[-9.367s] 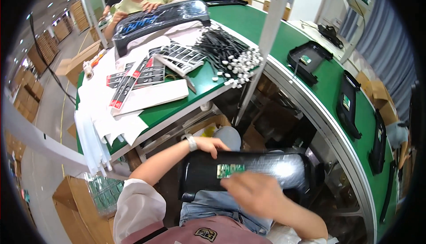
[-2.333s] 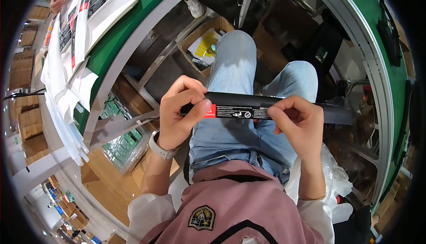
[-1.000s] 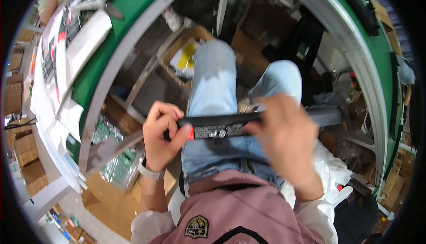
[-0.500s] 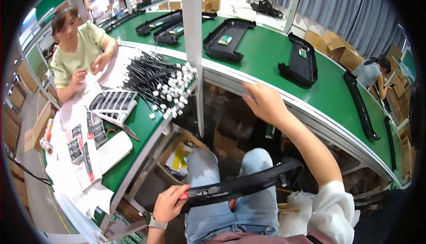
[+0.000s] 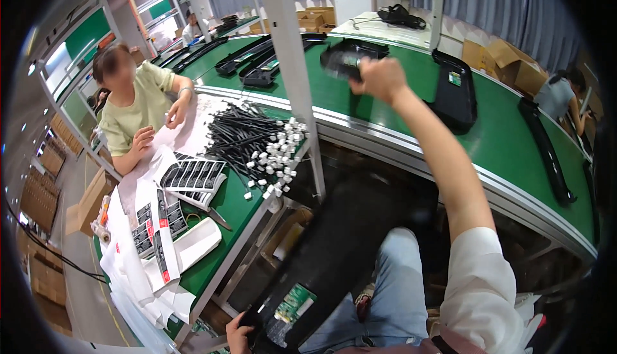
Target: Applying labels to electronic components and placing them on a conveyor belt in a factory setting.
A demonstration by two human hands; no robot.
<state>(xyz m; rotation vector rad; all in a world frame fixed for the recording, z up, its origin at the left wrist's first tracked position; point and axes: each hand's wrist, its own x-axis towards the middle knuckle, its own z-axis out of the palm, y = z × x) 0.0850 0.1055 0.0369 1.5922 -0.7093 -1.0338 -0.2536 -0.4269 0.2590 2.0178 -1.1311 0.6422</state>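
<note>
My left hand point(image 5: 240, 333) grips the lower left corner of a black plastic housing point(image 5: 347, 238) that lies slantwise over my lap. Its hollow inside faces up, and a green circuit board point(image 5: 295, 304) sits near the held end. Only part of this hand's fingers shows. With my arm stretched out over the green belt, my right hand point(image 5: 384, 79) is closed on the near right edge of a second black housing point(image 5: 334, 58). That one is smeared by motion, as is the board inside it.
On the green belt point(image 5: 501, 142) lie more black housings point(image 5: 455, 97). A white post point(image 5: 292, 64) rises at its near edge. The left table holds black cables with white connectors point(image 5: 257, 145) and label sheets point(image 5: 193, 172). A co-worker point(image 5: 132, 103) sits behind it.
My right hand has moved up over the belt and taken hold of a housing there. The housing in my left hand has turned from edge-on to inside up. My view has shifted slightly.
</note>
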